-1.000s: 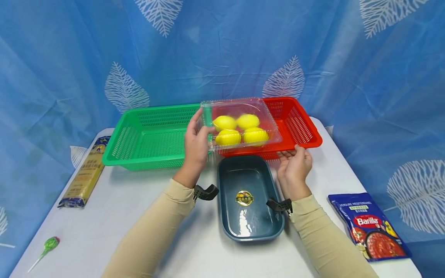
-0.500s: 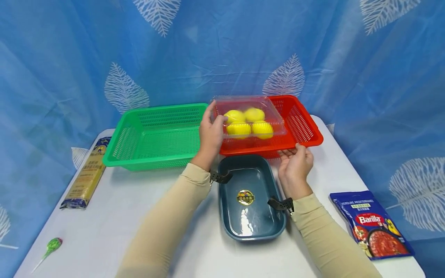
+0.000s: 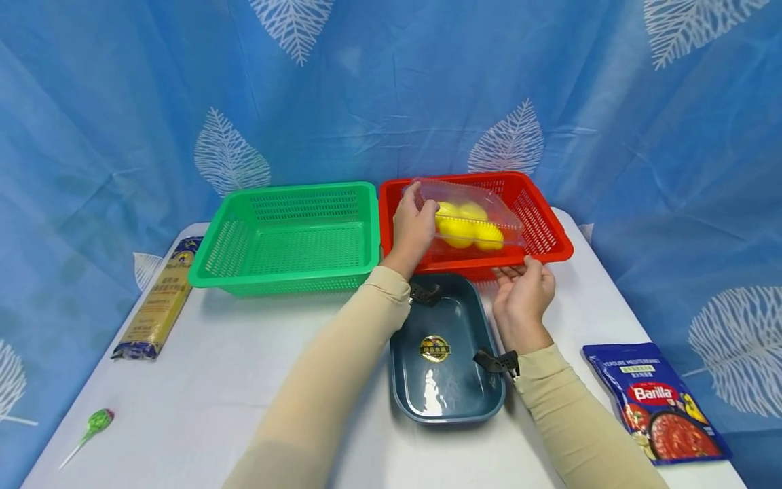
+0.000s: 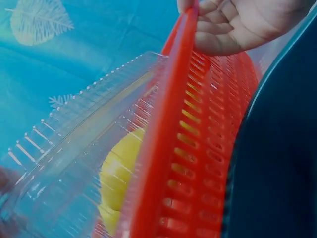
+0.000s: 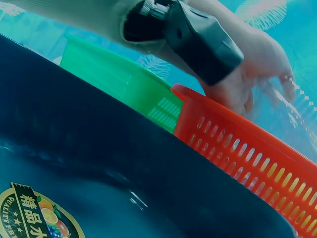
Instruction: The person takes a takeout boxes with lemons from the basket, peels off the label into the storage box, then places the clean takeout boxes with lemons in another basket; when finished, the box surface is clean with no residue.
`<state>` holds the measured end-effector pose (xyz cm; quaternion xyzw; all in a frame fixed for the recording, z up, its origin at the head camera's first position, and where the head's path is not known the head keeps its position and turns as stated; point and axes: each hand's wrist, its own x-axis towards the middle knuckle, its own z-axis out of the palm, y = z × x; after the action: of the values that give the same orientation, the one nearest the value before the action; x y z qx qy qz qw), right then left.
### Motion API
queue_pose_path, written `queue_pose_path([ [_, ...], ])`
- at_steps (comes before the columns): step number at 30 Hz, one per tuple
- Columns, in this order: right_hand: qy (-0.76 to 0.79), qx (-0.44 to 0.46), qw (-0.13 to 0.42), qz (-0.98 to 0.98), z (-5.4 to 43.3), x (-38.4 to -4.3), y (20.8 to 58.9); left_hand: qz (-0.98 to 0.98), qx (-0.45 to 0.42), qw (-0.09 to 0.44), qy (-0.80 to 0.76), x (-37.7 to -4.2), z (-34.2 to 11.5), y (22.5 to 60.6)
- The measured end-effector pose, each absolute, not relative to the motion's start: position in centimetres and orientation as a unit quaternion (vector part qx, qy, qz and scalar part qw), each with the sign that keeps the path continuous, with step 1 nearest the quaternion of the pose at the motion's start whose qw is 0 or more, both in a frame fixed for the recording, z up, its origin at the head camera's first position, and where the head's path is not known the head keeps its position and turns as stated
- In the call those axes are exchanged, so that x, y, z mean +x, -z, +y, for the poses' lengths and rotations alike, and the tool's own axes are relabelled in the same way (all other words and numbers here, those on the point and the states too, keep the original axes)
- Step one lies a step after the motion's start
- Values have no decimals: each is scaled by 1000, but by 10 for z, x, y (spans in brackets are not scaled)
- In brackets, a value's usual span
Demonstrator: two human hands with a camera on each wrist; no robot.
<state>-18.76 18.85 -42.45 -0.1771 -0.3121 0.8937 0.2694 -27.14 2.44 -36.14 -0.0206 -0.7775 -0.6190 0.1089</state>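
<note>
In the head view, my left hand (image 3: 414, 229) grips the left end of a clear plastic box (image 3: 510, 227) holding several yellow lemons (image 3: 457, 231). The box tilts down to the right, its lower part inside the red basket (image 3: 554, 255). My right hand (image 3: 524, 299) pinches the basket's front rim near the right, thumb on top and fingers underneath. The left wrist view shows the right hand (image 4: 242, 25) on that red rim, with a lemon (image 4: 119, 168) behind the basket wall. In the right wrist view, the left hand (image 5: 262, 62) reaches over the basket; its fingertips are partly hidden.
A green basket (image 3: 287, 280) stands left of the red one. In front is a dark blue tray (image 3: 446, 390), under both wrists. A pasta packet (image 3: 160, 302) and a lollipop (image 3: 98, 422) lie left; a Barilla sauce pouch (image 3: 656, 404) lies right. A blue curtain (image 3: 391, 81) hangs behind.
My left hand has carried the box of lemons rightward and lowered it into the red basket, tilting its right end down. My right hand has stayed on the basket rim.
</note>
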Motion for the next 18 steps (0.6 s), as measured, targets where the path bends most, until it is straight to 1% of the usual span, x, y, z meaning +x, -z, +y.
queue_pose_path([
  [9,-892,-167,275,-318,188,-188,427,-792,1,74,606,-275,29,369],
  [14,-893,-164,273,-319,188,-188,427,-801,36,35,596,-275,24,368],
  [18,-893,-163,274,-318,189,-188,427,-817,49,-7,574,-274,19,366],
])
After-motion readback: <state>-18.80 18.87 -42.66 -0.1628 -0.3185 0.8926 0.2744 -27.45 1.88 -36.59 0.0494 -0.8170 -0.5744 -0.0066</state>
